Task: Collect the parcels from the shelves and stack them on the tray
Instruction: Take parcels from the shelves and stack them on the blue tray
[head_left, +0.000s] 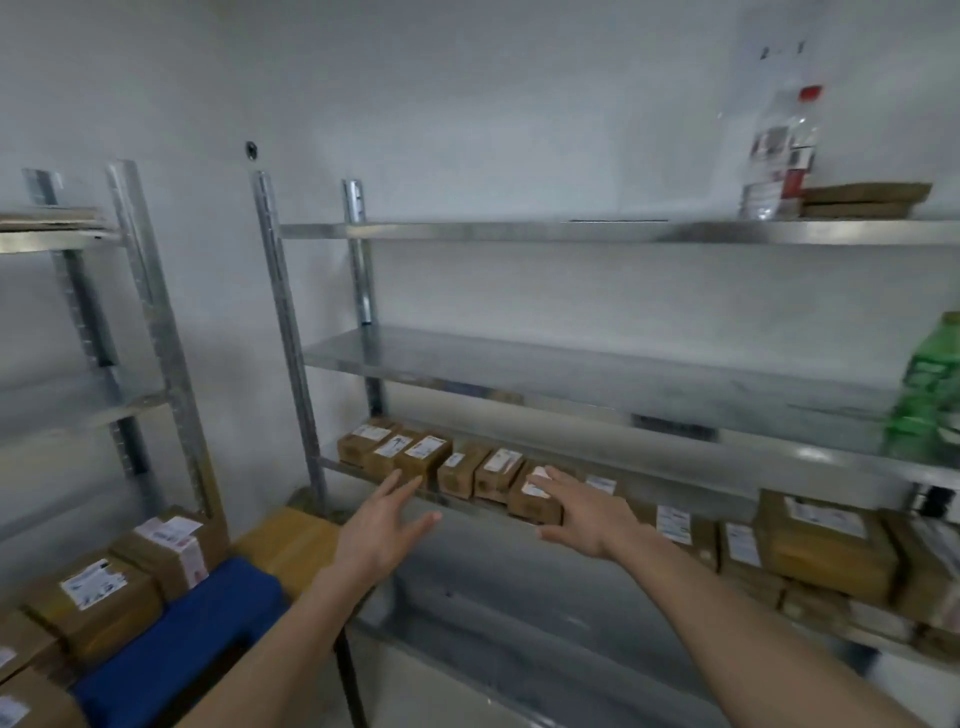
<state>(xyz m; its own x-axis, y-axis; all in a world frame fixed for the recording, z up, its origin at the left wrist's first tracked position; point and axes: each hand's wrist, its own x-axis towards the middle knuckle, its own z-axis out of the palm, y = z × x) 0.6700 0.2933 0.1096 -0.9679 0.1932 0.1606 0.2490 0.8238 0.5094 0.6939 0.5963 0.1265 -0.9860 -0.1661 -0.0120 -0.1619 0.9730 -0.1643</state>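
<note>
While both arms reach toward the metal shelving unit (291, 332), going left to right: labelled cardboard parcels (93, 597) sit stacked at lower left, next to a blue object (182, 639) that may be the tray, can't confirm. A second shelving unit (156, 322) stands behind them.

Left hand (382, 525) is released, fingers straight and spread, holding nothing, fingertips just short of the leftmost small boxes (395, 452) in the row on the low shelf (467, 506).

Right hand (582, 512) is also released, fingers extended flat, resting on top of one small labelled parcel (535, 501) in that same row; thumb sits below, at the shelf edge. Not curled round it.

Further right on the same shelf: more parcels, including a larger flat box (826, 545). Green shrink-wrapped pack (930, 389) on the middle shelf at far right. Clear bottle with red cap (782, 150) and flat cardboard pieces (865, 200) on the top shelf.
</note>
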